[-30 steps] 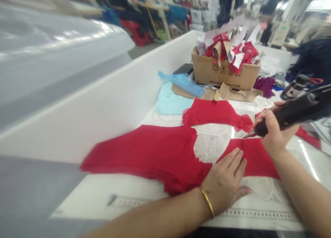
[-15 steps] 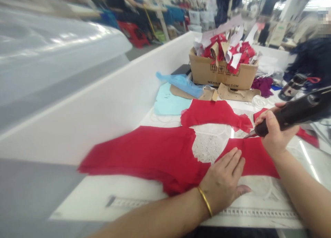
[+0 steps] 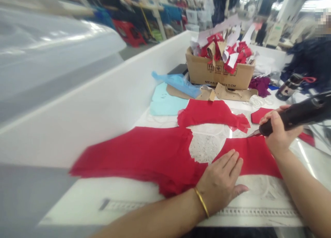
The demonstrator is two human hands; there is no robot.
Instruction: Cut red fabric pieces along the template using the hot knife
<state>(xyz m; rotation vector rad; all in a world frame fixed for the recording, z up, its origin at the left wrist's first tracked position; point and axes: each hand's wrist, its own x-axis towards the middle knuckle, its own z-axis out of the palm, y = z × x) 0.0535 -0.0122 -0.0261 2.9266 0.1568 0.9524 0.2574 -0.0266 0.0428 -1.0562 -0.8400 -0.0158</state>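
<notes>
My left hand point(image 3: 219, 181) lies flat, fingers spread, on a large piece of red fabric point(image 3: 137, 155), pressing it to the table. A gold bangle circles that wrist. My right hand point(image 3: 279, 133) grips a black electric hot knife point(image 3: 297, 114), its thin metal tip point(image 3: 254, 134) close to the red fabric's upper edge. Above it lies a second red fabric piece point(image 3: 209, 114). White lace point(image 3: 204, 146) shows through the gap between the red pieces. A small red scrap point(image 3: 260, 114) sits just beyond my right hand.
A cardboard box point(image 3: 219, 72) overflows with red and white scraps. Brown paper patterns point(image 3: 230, 93), light blue paper point(image 3: 164, 105), blue plastic point(image 3: 178, 84), purple cloth point(image 3: 260, 85) and a bottle point(image 3: 288, 88) lie nearby. A metal ruler point(image 3: 121, 205) lies near the front. A raised white edge point(image 3: 103, 96) runs along the left.
The whole scene has shifted slightly left in view. My right hand and the hot knife have moved a little right against the fabric. My left hand stays pressed in place.
</notes>
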